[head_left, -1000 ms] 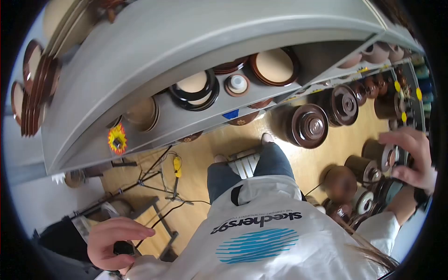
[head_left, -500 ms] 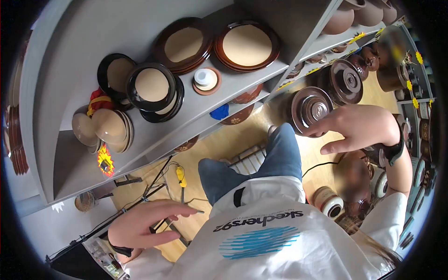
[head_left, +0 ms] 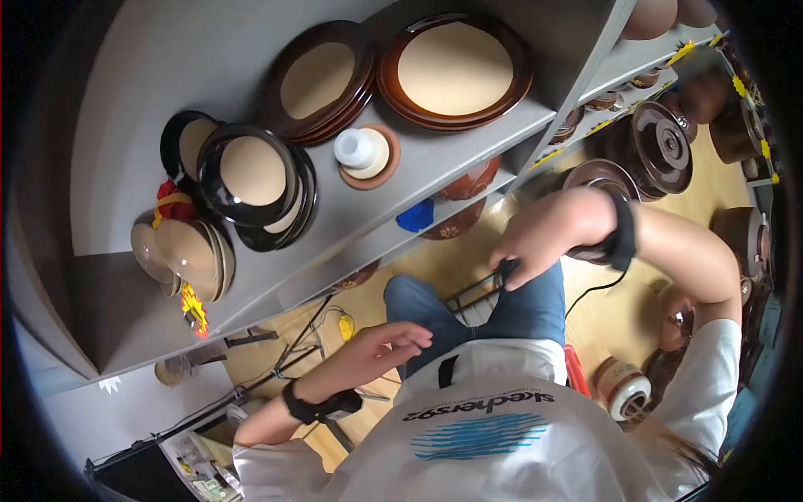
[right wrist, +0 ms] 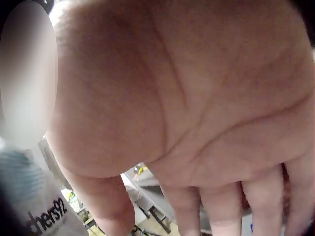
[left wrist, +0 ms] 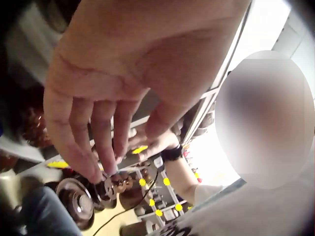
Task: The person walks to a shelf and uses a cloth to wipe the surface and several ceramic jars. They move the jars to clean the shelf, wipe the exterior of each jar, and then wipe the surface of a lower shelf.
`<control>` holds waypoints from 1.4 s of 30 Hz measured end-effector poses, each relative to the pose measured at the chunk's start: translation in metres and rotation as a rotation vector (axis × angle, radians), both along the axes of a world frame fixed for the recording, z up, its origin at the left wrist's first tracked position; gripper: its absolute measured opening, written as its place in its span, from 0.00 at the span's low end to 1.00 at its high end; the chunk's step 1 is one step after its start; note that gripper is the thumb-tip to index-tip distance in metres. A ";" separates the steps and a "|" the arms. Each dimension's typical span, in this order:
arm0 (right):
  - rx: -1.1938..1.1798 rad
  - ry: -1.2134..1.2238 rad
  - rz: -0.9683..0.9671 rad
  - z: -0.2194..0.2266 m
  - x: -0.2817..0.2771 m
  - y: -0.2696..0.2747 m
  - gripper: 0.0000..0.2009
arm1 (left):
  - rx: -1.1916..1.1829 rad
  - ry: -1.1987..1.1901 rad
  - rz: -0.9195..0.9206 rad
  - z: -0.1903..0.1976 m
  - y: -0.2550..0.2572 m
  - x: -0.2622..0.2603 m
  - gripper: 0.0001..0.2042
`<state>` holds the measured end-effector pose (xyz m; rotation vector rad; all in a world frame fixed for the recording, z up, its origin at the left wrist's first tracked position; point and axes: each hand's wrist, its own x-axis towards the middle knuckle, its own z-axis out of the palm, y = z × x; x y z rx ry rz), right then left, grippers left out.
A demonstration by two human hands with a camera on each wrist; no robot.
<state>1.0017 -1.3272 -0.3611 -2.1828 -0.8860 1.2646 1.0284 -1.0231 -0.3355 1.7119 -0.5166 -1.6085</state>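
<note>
In front of the white shirt, the left hand [head_left: 389,347] hangs in the air above the thigh, and the left wrist view shows its fingers [left wrist: 103,132] loosely bent with nothing between them. Over the other thigh the right hand [head_left: 556,234] points inward, its palm [right wrist: 187,108] bare and its fingers relaxed in the right wrist view. A small dark thing [head_left: 507,270] shows by its fingertips in the head view; whether they touch cannot be told. Nearest on the shelf are a small white-topped item [head_left: 358,149] and glossy brown plates [head_left: 456,67].
The grey shelf [head_left: 351,209] holds black bowls [head_left: 251,171] and beige bowls [head_left: 188,251]. Large brown lidded pots [head_left: 661,146] stand on the floor at right, with a striped jar [head_left: 623,389] lower down. Cables and a black stand [head_left: 293,356] are at lower left.
Both hands have come inward toward the middle, the right one from the far right side. The view has shifted, so the shelf's plates and bowls look larger and nearer.
</note>
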 end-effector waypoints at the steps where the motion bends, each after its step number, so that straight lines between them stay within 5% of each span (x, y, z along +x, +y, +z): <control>1: 0.059 -0.058 0.021 -0.038 0.001 0.012 0.25 | 0.044 0.056 0.081 -0.030 -0.001 -0.002 0.14; 5: 0.075 -0.316 -0.062 -0.157 0.008 0.088 0.20 | -0.030 -0.205 0.082 -0.164 0.008 0.002 0.15; 7: 0.037 -0.411 -0.065 -0.232 0.015 0.123 0.20 | 0.117 -0.141 0.173 -0.220 0.006 0.012 0.16; 11: -0.142 -0.756 -0.183 -0.287 0.045 0.140 0.21 | 0.231 -0.102 0.324 -0.254 -0.001 0.031 0.17; 15: -0.235 -0.783 -0.447 -0.307 0.075 0.157 0.24 | 0.230 0.002 0.515 -0.292 0.014 0.059 0.17; 21: -0.241 -0.835 -0.390 -0.361 0.107 0.146 0.20 | 0.213 -0.070 0.575 -0.323 0.032 0.082 0.19; 31: 0.166 -1.050 -0.191 -0.376 0.091 0.154 0.14 | 0.083 -0.116 0.624 -0.339 0.046 0.067 0.25; 36: 0.127 -1.174 -0.315 -0.372 0.070 0.162 0.15 | -0.017 -0.268 0.643 -0.328 0.081 0.047 0.24; 39: -0.030 -1.030 -0.405 -0.360 0.054 0.162 0.18 | -0.058 -0.295 0.721 -0.324 0.107 0.043 0.24; 42: -0.063 -1.036 -0.474 -0.391 0.061 0.156 0.21 | -0.123 -0.378 0.824 -0.323 0.128 0.045 0.22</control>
